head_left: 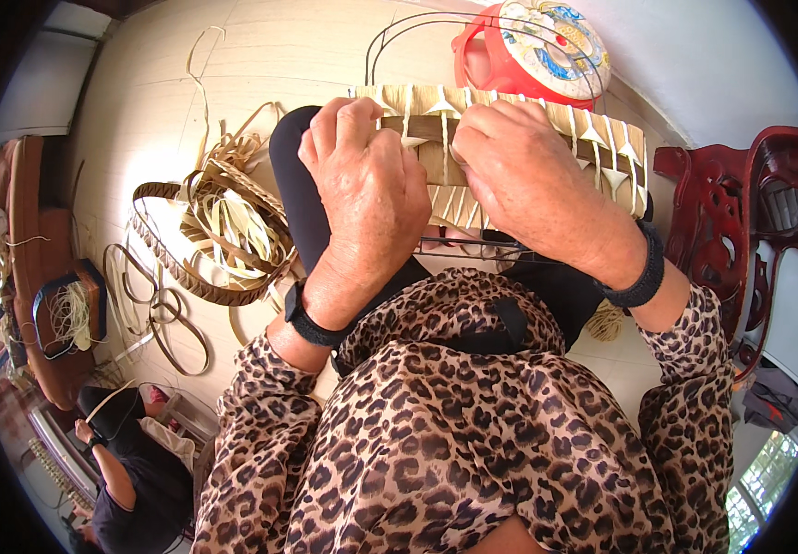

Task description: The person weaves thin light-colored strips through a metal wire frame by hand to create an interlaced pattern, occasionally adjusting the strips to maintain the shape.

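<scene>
Across my lap lies a woven basket (633, 180) on a dark wire frame, with pale flat bands and white twisted ties crossing them. A darker brown flat strip (427, 127) runs under the ties between my two hands. My left hand (362, 180) is closed at the strip's left part, its fingers curled over the basket's far edge. Closed too is my right hand (528, 171), its thumb and fingers pressed onto the strip. The fingertips of both hands are partly hidden. A thin wire hoop (371, 55) rises beyond the basket.
A red plastic stool (473, 65) with a patterned round top stands beyond the basket. Coiled brown and pale strips (223, 231) lie on the floor at left. Carved dark-red wooden furniture (713, 212) stands at right. Another person (140, 462) sits at lower left, holding a strip.
</scene>
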### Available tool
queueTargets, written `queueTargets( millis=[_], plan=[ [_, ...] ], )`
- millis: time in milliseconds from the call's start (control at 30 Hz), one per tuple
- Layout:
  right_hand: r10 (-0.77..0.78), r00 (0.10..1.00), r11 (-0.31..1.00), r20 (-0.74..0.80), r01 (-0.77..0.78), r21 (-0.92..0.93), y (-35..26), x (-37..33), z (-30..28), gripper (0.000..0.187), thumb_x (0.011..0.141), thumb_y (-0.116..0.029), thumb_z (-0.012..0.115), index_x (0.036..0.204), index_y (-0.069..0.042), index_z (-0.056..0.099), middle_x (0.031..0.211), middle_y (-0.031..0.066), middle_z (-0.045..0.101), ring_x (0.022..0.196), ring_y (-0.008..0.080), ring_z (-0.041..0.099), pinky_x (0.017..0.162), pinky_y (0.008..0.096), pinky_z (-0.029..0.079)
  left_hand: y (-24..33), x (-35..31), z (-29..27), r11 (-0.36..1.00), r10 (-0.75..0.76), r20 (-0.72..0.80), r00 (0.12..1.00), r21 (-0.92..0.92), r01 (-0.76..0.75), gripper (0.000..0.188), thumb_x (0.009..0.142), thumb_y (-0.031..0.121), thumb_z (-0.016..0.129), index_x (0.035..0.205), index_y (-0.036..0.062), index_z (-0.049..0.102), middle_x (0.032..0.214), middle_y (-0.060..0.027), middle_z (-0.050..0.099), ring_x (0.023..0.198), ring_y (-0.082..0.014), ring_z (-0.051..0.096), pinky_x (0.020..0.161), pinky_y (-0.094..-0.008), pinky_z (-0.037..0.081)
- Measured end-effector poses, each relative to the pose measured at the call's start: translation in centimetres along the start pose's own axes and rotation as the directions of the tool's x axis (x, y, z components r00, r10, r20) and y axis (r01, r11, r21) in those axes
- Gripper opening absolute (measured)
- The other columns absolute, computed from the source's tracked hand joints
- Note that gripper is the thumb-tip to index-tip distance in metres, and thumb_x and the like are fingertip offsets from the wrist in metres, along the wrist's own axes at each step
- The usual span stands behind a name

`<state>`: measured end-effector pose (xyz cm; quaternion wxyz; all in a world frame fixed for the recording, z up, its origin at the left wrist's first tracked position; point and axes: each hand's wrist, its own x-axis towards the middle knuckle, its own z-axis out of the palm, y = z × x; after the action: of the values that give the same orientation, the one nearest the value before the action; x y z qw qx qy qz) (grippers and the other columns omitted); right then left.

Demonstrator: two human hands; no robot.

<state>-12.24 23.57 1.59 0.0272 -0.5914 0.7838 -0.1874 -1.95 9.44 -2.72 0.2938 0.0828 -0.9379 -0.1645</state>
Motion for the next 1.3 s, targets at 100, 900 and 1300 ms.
queueTargets(
  millis=[100,900,1300],
  plan=[
    [-0.005,1.0,1.0,-0.012,0.005,0.009,0.3,-0.1,0.3,0.005,0.078,-0.005,0.057,0.081,-0.001,0.058,0.086,0.0123,0.054,0.088,0.0298,0.055,0.083,0.0419,0.041,0.0,-0.4,0.2,0.984,-0.122,0.037,0.992,-0.127,0.126,0.008,0.071,0.007,0.064,0.07,-0.0003,0.061,0.107,-0.0173,0.056,0.108,-0.0365,0.048,0.089,-0.0483,0.035],
    [0.026,0.998,1.0,-0.049,-0.026,-0.006,0.7,-0.1,1.2,0.006,0.079,-0.007,0.058,0.08,-0.002,0.061,0.086,0.0119,0.056,0.089,0.0292,0.056,0.084,0.0414,0.041,-0.1,-1.0,-1.0,0.863,-0.435,0.119,0.892,-0.226,0.451,0.011,0.075,0.009,0.065,0.072,0.0001,0.069,0.113,-0.0189,0.058,0.109,-0.0354,0.048,0.094,-0.0438,0.038],
    [-0.003,0.999,1.0,-0.035,0.003,-0.006,0.8,-0.3,1.5,0.009,0.076,-0.004,0.06,0.084,-0.001,0.057,0.086,0.0132,0.054,0.089,0.0313,0.055,0.082,0.0425,0.042,-0.6,-0.2,0.3,0.848,-0.441,0.208,0.873,-0.22,0.481,0.014,0.073,0.018,0.074,0.074,0.0056,0.067,0.118,-0.0201,0.051,0.112,-0.0372,0.045,0.092,-0.0473,0.038]
  ],
)
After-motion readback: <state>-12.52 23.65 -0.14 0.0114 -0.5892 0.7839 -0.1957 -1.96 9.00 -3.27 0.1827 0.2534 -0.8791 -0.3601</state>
